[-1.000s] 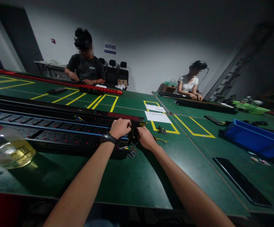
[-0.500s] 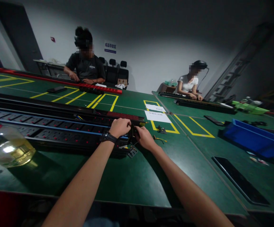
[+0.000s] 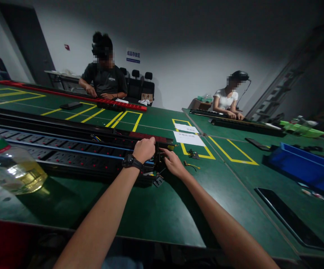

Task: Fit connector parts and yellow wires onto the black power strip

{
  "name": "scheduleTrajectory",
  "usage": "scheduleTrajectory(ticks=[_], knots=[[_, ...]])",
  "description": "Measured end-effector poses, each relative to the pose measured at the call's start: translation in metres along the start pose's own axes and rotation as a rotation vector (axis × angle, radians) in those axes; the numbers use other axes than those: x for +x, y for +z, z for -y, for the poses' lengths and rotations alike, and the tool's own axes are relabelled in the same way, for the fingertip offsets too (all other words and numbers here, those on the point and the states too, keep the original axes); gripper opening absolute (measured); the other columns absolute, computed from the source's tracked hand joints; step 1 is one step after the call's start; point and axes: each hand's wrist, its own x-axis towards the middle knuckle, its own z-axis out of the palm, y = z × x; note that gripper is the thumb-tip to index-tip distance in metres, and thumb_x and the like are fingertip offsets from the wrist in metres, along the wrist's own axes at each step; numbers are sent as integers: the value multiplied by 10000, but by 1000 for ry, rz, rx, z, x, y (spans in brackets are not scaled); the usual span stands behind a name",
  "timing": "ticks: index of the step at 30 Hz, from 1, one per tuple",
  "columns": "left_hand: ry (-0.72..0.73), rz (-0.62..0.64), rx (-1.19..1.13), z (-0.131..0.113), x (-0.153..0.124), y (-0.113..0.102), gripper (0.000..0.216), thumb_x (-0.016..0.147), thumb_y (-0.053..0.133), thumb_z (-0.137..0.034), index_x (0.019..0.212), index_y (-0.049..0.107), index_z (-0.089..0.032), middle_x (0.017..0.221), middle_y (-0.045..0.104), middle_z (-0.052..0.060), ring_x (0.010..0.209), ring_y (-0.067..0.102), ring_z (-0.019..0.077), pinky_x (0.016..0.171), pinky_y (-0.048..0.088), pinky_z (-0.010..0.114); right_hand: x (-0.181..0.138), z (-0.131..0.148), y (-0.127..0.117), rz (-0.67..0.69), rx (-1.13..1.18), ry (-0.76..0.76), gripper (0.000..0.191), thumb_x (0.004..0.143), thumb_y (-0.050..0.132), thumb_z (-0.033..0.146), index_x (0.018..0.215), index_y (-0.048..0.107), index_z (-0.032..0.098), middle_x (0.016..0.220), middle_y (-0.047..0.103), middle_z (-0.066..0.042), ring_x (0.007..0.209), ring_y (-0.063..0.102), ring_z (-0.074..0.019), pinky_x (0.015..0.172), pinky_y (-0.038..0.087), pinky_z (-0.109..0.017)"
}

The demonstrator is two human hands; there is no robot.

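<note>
Long black power strips [image 3: 92, 163] with rows of sockets, red dots and blue edges lie along the bench on the left. My left hand [image 3: 144, 150], wearing a dark watch, is closed at their right end, around the upper part of a small black end piece [image 3: 158, 158]; its fingertips are hidden. From the right, my right hand [image 3: 174, 163] reaches the same piece with the index finger stretched toward it and the fingers apart. Below both hands lies a small grey metal plate [image 3: 158, 182], beside short coloured wires.
A bottle of yellow liquid [image 3: 22, 173] stands at left. White papers [image 3: 190, 138], a yellow-black wire [image 3: 191, 165], a blue bin [image 3: 304, 164] and a tablet-like dark slab [image 3: 289, 216] lie to the right. Two people [image 3: 104, 80] work across the green bench [image 3: 139, 216].
The whole view has shifted slightly, so things sit a little further right. My right hand's fingers have spread, the index finger now straighter. My left hand stays at the strip's end.
</note>
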Motion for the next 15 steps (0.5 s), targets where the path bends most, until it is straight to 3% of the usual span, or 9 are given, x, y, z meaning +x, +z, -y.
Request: scheduleTrajectory(ticks=[5,15], knots=[[-61,-59,-63,3,2,-1,286,985,501,-176,1160,720,-233,1078,814,116,1108,752,290,992,528,404,-1,2,1,21,-18,4,635,901,448,101,1519,566,187,1366,714,-112,1201,609,-271,1100,492,-442],[-5,11,-135,9,2,1,260,959,520,-128,1063,724,-251,1064,821,60,1092,745,241,957,514,356,7,-6,7,66,101,-107,775,780,453,45,1526,551,231,1382,712,-89,1218,664,-254,1085,525,-444]])
